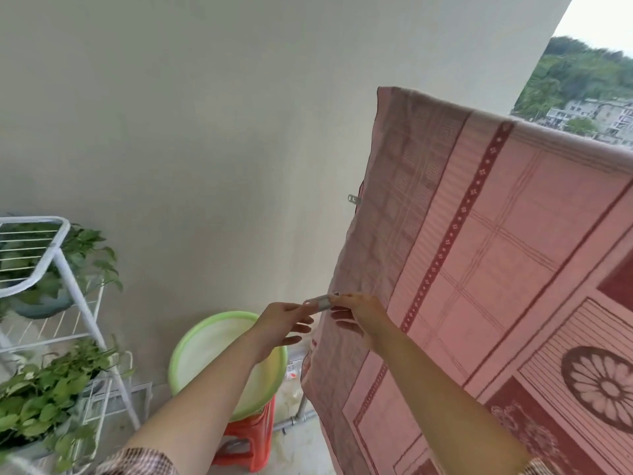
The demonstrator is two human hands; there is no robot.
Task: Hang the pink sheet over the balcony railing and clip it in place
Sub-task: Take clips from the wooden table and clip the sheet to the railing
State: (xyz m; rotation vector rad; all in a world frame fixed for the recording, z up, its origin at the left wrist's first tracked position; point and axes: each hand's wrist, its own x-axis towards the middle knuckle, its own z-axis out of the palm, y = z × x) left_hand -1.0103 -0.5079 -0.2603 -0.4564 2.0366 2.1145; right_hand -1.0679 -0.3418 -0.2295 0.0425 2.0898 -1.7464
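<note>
Head view of a balcony corner. A pink woven sheet with dark red bands, grid lines and a rosette motif (496, 255) hangs draped over the balcony railing, which it hides completely; its top edge runs from upper centre down toward the right, and its left edge falls free beside the plain pale wall (205, 132). Both forearms reach forward to that free left edge at mid-height. The left hand (284, 323) and the right hand (359, 313) meet there on a small pale grey clip (322, 302). Thumb and forefinger of the left hand are pinched together on the clip's outer end; the remaining fingers are loosely spread below. The right hand's fingertips are closed on the clip's other end at the cloth edge, though motion blur leaves it unclear whether the clip already bites the fabric. Below the hands, a round light green plastic basin (205, 341) sits on an orange plastic stool (250, 440). At left, a white wire rack (51, 265) carries leafy green potted plants (44, 399). A small metal bracket (354, 199) is fixed to the wall just beside the sheet's edge.
</note>
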